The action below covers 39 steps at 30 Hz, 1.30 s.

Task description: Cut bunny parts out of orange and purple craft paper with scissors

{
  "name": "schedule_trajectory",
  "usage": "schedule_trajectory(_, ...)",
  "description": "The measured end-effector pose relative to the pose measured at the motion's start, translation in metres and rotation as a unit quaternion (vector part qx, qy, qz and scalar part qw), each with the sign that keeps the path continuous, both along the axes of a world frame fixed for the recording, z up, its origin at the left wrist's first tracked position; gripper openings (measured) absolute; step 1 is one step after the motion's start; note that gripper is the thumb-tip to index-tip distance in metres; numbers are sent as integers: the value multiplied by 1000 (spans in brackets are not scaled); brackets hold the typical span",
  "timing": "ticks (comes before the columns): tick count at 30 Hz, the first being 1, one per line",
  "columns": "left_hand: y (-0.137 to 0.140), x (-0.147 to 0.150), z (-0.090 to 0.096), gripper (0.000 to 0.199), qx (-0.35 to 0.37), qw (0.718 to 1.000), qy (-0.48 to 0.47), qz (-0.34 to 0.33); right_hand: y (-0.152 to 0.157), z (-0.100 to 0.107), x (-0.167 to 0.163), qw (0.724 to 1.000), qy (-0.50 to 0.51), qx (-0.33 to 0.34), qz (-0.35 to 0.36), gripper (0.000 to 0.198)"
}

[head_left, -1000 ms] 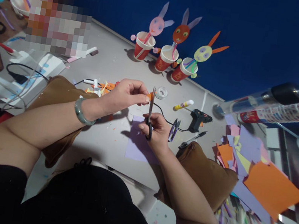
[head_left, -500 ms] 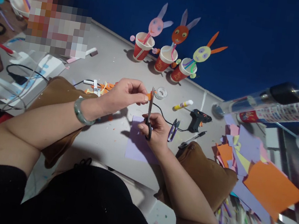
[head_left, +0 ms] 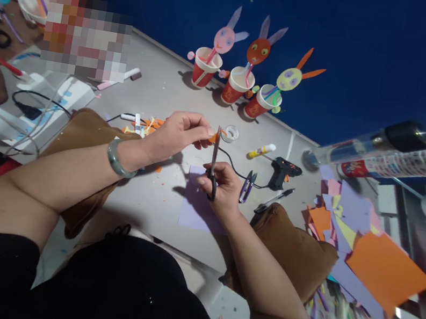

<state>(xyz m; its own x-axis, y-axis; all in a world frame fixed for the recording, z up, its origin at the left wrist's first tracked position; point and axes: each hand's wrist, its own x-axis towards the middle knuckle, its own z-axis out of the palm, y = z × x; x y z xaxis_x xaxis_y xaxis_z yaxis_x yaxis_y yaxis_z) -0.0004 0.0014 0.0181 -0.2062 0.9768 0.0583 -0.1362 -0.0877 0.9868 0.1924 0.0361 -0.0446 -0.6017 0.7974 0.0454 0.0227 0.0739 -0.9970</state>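
Note:
Pinched in my left hand (head_left: 187, 132) is a small piece of orange paper (head_left: 213, 138), mostly covered by the fingers. My right hand (head_left: 224, 186) grips a pair of scissors (head_left: 215, 154) by the dark handles, blades pointing up and lying right beside the orange piece. Both hands hover over the table. Beneath the right hand lies a sheet of purple paper (head_left: 198, 209). Just past the fingertips is a roll of clear tape (head_left: 230, 133). Purple thread snips (head_left: 247, 187) rest to the right of the right hand.
Three red paper cups (head_left: 238, 87) with paper rabbit heads stand along the blue wall. Right of my hands are a glue stick (head_left: 261, 151), a black glue gun (head_left: 284, 172) and a pen (head_left: 273, 201). Coloured paper (head_left: 386, 270) piles at the right; a power strip (head_left: 56, 106) lies left.
My hands keep nearly the same pose, with the orange piece still at the scissor blades. The whole view has shifted very slightly.

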Motion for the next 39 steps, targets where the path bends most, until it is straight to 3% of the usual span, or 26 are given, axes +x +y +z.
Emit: schedule_trajectory(39, 1, 1, -3, 8, -14, 1000, 22, -16, 0, -1, 0, 1000, 7, -3, 0, 48)
